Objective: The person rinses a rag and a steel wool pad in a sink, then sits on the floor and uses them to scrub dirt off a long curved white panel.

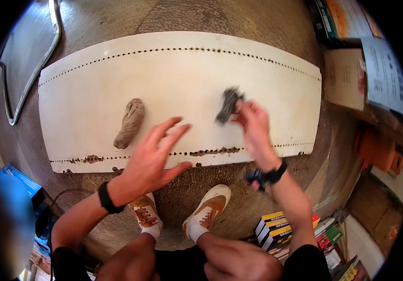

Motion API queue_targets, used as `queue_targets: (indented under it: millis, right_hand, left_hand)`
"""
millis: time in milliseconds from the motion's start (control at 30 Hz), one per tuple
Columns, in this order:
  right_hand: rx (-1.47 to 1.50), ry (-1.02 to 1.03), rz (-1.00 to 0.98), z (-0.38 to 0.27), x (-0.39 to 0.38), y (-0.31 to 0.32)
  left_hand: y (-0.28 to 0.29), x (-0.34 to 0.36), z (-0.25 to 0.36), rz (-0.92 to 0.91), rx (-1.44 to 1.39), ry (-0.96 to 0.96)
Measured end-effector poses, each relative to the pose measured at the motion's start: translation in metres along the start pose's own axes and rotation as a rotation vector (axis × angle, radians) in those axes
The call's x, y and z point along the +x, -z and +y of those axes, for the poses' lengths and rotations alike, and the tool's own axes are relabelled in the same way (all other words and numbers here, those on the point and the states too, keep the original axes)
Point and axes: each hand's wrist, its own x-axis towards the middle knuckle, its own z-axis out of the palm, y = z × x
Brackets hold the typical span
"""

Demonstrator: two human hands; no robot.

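Note:
A dark grey, crumpled cloth bundle (pixel 230 106), smeared by motion and perhaps a sock, hangs from the fingertips of my right hand (pixel 255 122) above the white panel (pixel 182 84). Thumb and fingers of that hand pinch its right side. My left hand (pixel 152 157) hovers over the panel's near edge, fingers spread and holding nothing. A rolled beige cloth (pixel 130 123), looking like a rolled-up sock, lies slantwise on the panel to the left of that hand. Dark bands circle both my wrists.
Small holes and rust patches line the panel's edges. A bent metal tube (pixel 36 70) stands at the far left. Cardboard boxes (pixel 344 77) are stacked on the right, with black and yellow boxes (pixel 275 229) at the near right. My shoes (pixel 208 205) are just below the panel.

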Motion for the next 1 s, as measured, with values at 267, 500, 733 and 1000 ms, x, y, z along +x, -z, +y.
queue_targets:
  millis: [267, 500, 733, 1000]
  right_hand:
    - [-0.124, -0.105, 0.222, 0.054, -0.179, 0.041]
    - [-1.202, 0.652, 0.024, 0.077, -0.227, 0.086]
    - [-1.025, 0.412, -0.178, 0.093, -0.223, 0.056]
    - [-1.182, 0.597, -0.024, 0.110, -0.171, 0.073]
  left_hand:
    - [-0.101, 0.030, 0.046, -0.269, -0.435, -0.211]
    - [-0.148, 0.017, 0.052, -0.744, -0.855, 0.271]
    - [-0.137, -0.003, 0.027, -0.623, -0.834, 0.474]
    - [-0.124, -0.027, -0.002, -0.314, 0.024, -0.325]
